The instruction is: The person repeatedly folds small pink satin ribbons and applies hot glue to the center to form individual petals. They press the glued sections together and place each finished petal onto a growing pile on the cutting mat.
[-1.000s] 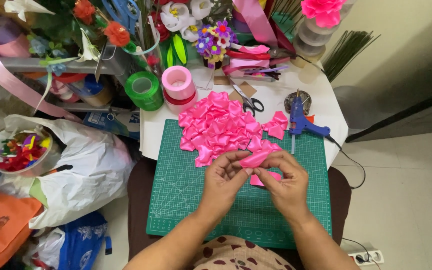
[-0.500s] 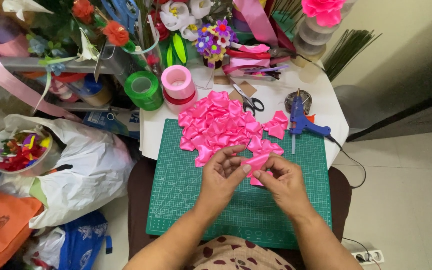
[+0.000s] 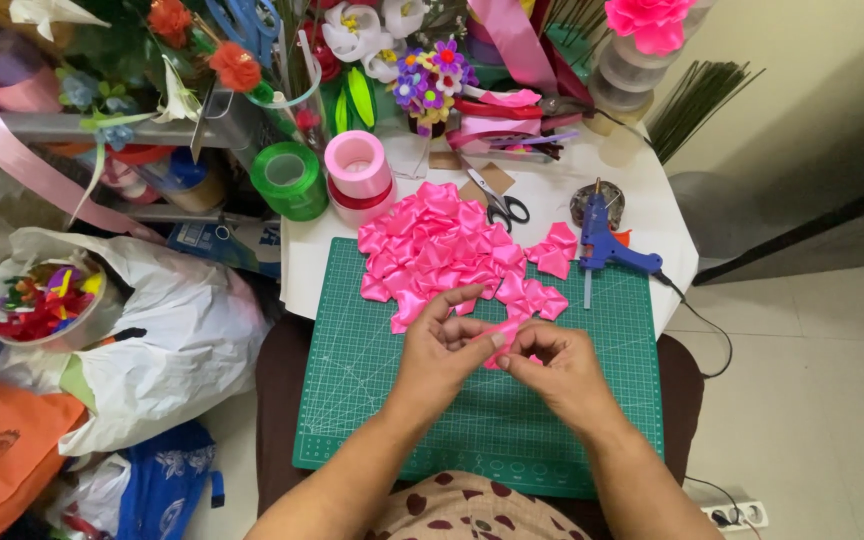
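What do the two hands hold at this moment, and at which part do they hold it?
Both the left hand and the right hand pinch one small pink satin ribbon piece between their fingertips, one at each end.

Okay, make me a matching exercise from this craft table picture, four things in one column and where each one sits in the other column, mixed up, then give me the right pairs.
Things:
1. glue gun
2. scissors
3. green ribbon roll
4. pink ribbon piece

Places:
A. pinched between the left hand and right hand
B. at the cutting mat's right top corner
C. left of the pink ribbon roll
D. on the white table just behind the pile of folded pink petals

Pairs: 1-B, 2-D, 3-C, 4-A
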